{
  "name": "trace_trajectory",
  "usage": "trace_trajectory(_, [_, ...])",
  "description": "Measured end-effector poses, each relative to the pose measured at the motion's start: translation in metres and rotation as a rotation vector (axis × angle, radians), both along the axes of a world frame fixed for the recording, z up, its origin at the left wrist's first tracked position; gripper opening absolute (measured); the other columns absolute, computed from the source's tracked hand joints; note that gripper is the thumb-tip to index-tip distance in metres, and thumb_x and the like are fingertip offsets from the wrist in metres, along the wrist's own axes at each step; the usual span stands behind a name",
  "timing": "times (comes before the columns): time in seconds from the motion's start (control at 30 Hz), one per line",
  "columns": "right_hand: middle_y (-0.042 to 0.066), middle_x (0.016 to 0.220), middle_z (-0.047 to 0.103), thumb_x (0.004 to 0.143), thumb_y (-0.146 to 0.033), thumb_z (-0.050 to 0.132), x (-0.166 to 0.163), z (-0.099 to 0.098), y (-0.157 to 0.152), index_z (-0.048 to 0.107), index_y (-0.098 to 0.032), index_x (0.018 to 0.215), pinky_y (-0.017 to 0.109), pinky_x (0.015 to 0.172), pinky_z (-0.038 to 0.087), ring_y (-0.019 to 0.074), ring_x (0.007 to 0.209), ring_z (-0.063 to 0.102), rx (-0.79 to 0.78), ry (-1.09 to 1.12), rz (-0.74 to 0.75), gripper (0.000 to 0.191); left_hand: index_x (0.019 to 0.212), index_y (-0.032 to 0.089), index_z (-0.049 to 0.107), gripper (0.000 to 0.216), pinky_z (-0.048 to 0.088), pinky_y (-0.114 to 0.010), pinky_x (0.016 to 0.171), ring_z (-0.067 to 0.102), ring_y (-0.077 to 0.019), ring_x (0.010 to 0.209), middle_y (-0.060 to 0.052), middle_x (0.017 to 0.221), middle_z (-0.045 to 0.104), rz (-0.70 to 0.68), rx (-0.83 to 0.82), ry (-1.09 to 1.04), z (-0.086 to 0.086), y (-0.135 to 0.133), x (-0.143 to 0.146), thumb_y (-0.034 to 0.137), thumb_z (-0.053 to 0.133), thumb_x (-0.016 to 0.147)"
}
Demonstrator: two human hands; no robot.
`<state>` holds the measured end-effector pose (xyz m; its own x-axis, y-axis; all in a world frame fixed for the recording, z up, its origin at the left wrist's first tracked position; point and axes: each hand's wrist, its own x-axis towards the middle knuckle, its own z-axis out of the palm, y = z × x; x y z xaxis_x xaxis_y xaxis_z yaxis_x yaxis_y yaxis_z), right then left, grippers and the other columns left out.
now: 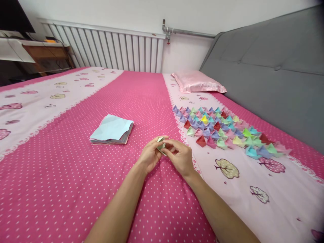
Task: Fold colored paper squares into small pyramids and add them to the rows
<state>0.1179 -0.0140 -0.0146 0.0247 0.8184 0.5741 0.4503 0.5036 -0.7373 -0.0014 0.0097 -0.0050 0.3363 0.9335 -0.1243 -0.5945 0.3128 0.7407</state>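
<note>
Between both hands, above the pink bed, is a small pale green folded paper (161, 145). My left hand (150, 153) pinches it from the left, and my right hand (180, 156) grips its right side with thumb and fingers. The fingers cover much of the paper, so its exact shape is partly hidden. Several rows of folded paper boats (217, 128) in many colours stand to the right of my hands. Left of them lies a stack of square paper sheets (112, 128), with a light blue sheet on top.
The bed's polka-dot cover (76, 189) stretches all around my hands. A pink pillow (198, 82) rests at the far end by the grey padded headboard (268, 57). Along the wall runs a white radiator (108, 47). A desk (48, 52) with a dark screen stands at far left.
</note>
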Motion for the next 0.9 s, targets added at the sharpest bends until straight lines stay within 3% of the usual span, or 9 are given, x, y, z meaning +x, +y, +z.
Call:
trace_trajectory(0.2, [0.001, 0.087, 0.068, 0.073, -0.020, 0.065, 0.001, 0.000, 0.001, 0.067, -0.022, 0.086, 0.024, 0.061, 0.049, 0.0123, 0.063, 0.061, 0.037, -0.034, 0.006, 0.013, 0.087, 0.011, 0.065, 0.022, 0.048, -0.023, 0.071, 0.060, -0.0117, 0.073, -0.006, 0.082, 0.065, -0.017, -0.030, -0.016, 0.002, -0.001, 0.000, 0.011, 0.048, 0.074])
trace_trajectory(0.4, [0.000, 0.076, 0.069, 0.075, -0.023, 0.064, 0.000, 0.003, -0.001, 0.066, -0.021, 0.081, 0.024, 0.058, 0.048, 0.0118, 0.055, 0.060, -0.025, -0.052, -0.019, 0.007, 0.095, 0.014, 0.065, 0.022, 0.047, -0.026, 0.077, 0.061, -0.0137, 0.079, -0.007, 0.089, 0.066, -0.046, 0.013, 0.003, 0.002, -0.002, 0.001, 0.022, 0.051, 0.080])
trace_trajectory(0.57, [0.002, 0.075, 0.070, 0.078, -0.029, 0.058, -0.002, 0.001, -0.003, 0.064, -0.020, 0.082, 0.024, 0.052, 0.048, 0.0115, 0.047, 0.059, -0.128, 0.023, -0.072, 0.012, 0.094, 0.014, 0.065, 0.020, 0.046, -0.028, 0.080, 0.061, -0.0148, 0.082, -0.008, 0.096, 0.065, -0.031, 0.035, 0.006, 0.001, -0.005, 0.005, 0.023, 0.054, 0.080])
trace_trajectory(0.8, [0.004, 0.080, 0.071, 0.074, -0.032, 0.062, 0.000, 0.003, 0.000, 0.068, -0.019, 0.087, 0.026, 0.060, 0.050, 0.0154, 0.060, 0.064, -0.219, 0.066, -0.106, 0.019, 0.098, 0.016, 0.064, 0.023, 0.043, -0.031, 0.086, 0.058, -0.0171, 0.091, -0.008, 0.104, 0.062, -0.032, 0.102, -0.004, -0.003, -0.008, 0.011, 0.030, 0.054, 0.082])
trace_trajectory(0.9, [0.002, 0.065, 0.069, 0.074, -0.034, 0.060, 0.001, 0.005, -0.001, 0.071, -0.019, 0.083, 0.025, 0.054, 0.047, 0.0146, 0.051, 0.060, -0.271, 0.015, -0.129, 0.021, 0.098, 0.017, 0.064, 0.024, 0.043, -0.031, 0.086, 0.057, -0.0176, 0.094, -0.008, 0.109, 0.060, -0.017, 0.123, -0.004, -0.004, -0.009, 0.014, 0.031, 0.053, 0.082])
